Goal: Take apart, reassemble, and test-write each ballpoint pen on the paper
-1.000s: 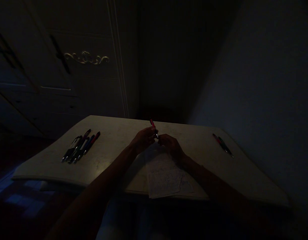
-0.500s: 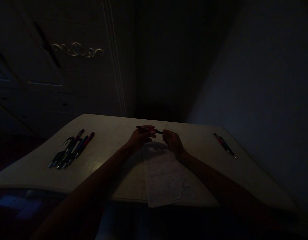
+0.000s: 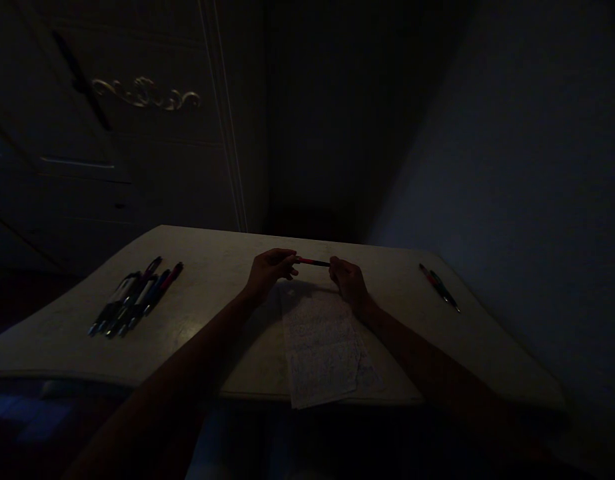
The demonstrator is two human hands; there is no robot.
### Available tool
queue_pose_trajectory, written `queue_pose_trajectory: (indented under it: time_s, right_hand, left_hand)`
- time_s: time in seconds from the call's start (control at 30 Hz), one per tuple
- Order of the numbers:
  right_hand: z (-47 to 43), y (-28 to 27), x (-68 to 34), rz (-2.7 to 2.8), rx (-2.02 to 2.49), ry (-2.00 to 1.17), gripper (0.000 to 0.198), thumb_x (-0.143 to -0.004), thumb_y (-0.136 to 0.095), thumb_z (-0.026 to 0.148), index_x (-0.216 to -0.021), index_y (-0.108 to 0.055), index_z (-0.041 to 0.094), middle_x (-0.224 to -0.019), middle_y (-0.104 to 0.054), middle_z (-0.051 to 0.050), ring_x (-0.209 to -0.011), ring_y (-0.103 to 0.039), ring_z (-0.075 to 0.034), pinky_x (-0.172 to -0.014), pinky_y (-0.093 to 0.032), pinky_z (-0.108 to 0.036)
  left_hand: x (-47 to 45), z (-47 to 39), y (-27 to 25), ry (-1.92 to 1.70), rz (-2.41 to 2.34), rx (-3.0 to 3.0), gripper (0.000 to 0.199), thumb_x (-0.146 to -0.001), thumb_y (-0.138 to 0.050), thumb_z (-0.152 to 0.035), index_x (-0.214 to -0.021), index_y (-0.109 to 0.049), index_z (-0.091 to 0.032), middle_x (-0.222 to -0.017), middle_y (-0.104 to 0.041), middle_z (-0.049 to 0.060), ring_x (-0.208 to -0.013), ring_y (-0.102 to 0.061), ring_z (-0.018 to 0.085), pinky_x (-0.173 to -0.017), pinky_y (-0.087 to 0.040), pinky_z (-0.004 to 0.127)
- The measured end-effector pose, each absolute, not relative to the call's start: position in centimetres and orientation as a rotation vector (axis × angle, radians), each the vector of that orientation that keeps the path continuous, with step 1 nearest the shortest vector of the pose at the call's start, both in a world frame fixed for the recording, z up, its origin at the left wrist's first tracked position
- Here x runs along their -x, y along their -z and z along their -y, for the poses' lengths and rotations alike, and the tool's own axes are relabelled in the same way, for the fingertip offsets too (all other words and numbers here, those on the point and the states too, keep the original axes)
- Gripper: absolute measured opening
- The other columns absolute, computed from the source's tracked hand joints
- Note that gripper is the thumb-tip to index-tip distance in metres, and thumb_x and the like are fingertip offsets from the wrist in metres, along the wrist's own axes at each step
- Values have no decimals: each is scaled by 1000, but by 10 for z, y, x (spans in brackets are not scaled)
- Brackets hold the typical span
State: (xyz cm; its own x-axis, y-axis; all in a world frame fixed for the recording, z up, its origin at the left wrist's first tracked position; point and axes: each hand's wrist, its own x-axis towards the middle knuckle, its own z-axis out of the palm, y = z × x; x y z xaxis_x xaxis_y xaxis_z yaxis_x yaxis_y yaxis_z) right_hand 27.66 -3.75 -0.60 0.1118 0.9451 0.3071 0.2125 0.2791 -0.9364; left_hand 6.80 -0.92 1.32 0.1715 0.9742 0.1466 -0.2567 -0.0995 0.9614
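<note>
A dark pen with a red part (image 3: 313,262) is stretched level between my two hands, above the far part of the table. My left hand (image 3: 270,272) pinches its red end between thumb and fingers. On the opposite end, the dark one, the fingers of my right hand (image 3: 349,281) are closed. Beneath the hands lie written sheets of paper (image 3: 320,353), one partly over another, reaching the table's near edge. The light is dim, so fine detail of the pen cannot be made out.
Several pens (image 3: 132,300) lie in a bunch on the left of the pale table (image 3: 202,360). Two more pens (image 3: 440,287) rest together at the right. A cabinet with an ornate carving (image 3: 144,93) stands behind on the left, and a wall (image 3: 512,200) rises on the right.
My left hand has shifted slightly left along the pen to its end, leaving more of the barrel bare between the hands. My right hand keeps its hold. The view has shifted slightly.
</note>
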Motion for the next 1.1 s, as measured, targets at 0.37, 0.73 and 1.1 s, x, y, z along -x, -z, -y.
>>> queue_pose_trajectory:
  time_s: [0.37,0.73,1.1]
  right_hand:
    - [42,4,-285,1562,1190,-552,54,-90,-49,71,-75,-64,22,-68,-60,-3,-66,-55,-19,-67,-46,-32]
    - [36,5,-289,1572,1104,-515,34,-81,-74,48,-103,-73,23,-100,-74,-8,-87,-66,-23,-84,-52,-39]
    - [37,5,-296,1471,1327,-774,52,-84,-57,71,-77,-64,20,-80,-67,-5,-73,-60,-19,-60,-48,-29]
  left_hand:
    - [-67,12,-13,-1146,-948,-1252,52,-64,-85,-61,-81,-71,-13,-78,-76,13,-45,-61,15,-44,-46,27]
    - [-65,12,-13,-1172,-979,-1235,47,-67,-84,-58,-76,-70,-14,-77,-75,12,-48,-60,14,-47,-43,27]
    - [-65,11,-12,-1173,-986,-1238,42,-67,-85,-54,-72,-70,-15,-72,-74,10,-47,-59,14,-46,-40,26]
